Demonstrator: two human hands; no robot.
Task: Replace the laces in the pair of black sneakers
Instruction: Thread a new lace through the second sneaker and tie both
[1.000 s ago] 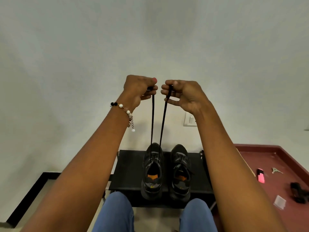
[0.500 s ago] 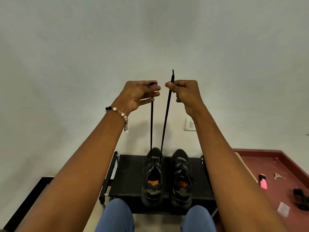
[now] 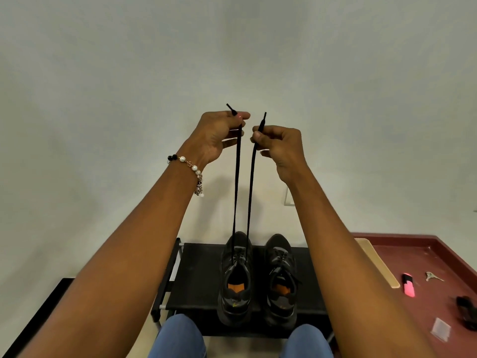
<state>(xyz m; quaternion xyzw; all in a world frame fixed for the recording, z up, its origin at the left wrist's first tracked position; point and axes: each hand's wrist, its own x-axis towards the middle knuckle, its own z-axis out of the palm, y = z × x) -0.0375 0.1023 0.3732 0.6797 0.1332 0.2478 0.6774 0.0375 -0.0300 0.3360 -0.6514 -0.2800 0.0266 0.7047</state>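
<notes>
Your hands hold the lace ends high.
Left hand (image 3: pixel 219 133) and right hand (image 3: pixel 280 146) each pinch one end of the limp, light lace (image 3: pixel 235 192) (grip near the stiff tips), threaded through the left sneaker (image 3: pixel 236 288) on the worktop (image 3: pixel 196 275).

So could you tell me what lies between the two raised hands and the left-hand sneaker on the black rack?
In the head view, only the black lace: its two strands run from the left hand and right hand down to the left-hand sneaker.
</notes>
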